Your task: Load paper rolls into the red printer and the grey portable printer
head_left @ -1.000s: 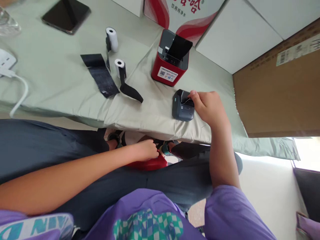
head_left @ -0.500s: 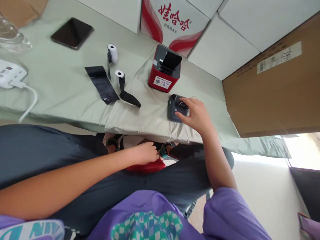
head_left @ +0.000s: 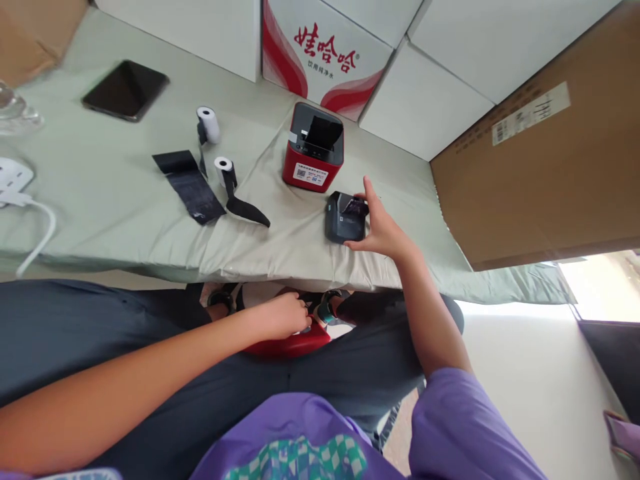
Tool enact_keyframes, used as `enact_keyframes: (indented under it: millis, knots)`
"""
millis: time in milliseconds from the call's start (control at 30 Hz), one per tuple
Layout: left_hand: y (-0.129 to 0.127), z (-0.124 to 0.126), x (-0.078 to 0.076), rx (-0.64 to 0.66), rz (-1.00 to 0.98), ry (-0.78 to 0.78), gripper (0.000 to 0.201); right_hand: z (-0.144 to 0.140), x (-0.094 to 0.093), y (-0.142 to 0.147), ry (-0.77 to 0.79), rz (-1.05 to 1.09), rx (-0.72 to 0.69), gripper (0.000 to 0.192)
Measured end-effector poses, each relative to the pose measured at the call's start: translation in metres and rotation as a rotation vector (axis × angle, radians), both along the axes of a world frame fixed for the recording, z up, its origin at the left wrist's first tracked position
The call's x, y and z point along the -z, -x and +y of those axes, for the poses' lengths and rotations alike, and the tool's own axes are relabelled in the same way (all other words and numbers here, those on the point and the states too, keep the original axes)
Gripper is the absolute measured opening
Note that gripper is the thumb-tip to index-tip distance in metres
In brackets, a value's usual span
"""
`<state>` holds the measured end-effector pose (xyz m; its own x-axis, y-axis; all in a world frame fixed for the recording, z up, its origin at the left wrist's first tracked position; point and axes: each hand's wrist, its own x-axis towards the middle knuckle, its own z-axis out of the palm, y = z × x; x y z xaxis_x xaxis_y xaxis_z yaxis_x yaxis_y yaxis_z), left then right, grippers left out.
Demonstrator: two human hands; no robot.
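My right hand spans the right side of a small dark portable printer near the table's front edge. Its thumb is at the near corner, other fingers are at the far side, and the index finger sticks up. A short dark strip pokes out of the printer's top. Down between my legs, my left hand is closed, fingers curled, above a red curved surface; anything inside it is hidden. Behind the small printer stands a red and black box-shaped printer with a dark strip rising from its top.
Left of the printers lie two small paper rolls with black tails and a dark strip. A phone and a white power strip are farther left. White cartons line the back; a big brown carton stands right.
My right hand has shifted from over the small printer's top to its right side, with the fingers spread wider. The left hand stays low. The whole view has shifted slightly.
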<state>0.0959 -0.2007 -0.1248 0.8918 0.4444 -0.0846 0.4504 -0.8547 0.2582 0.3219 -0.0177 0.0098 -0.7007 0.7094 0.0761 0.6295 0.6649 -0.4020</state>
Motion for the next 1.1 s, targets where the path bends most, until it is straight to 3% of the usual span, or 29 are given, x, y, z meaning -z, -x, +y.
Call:
enact_keyframes:
  millis: [467,633,867,1100]
  knots:
    - [0.003,-0.003,0.005,0.022,-0.01,0.001,0.016,0.016,0.023,0.008,-0.11,-0.101,-0.073,0.157]
    - [0.003,-0.003,0.002,0.007,-0.031,-0.022,0.012,0.023,0.018,0.004,-0.119,-0.083,0.008,0.152]
    - [0.005,-0.003,-0.003,-0.02,-0.074,-0.036,0.012,0.061,0.007,-0.016,-0.201,-0.062,0.203,0.139]
    - [0.006,-0.001,-0.007,-0.023,-0.09,-0.058,0.01,0.08,0.021,-0.034,-0.001,-0.094,0.251,0.144]
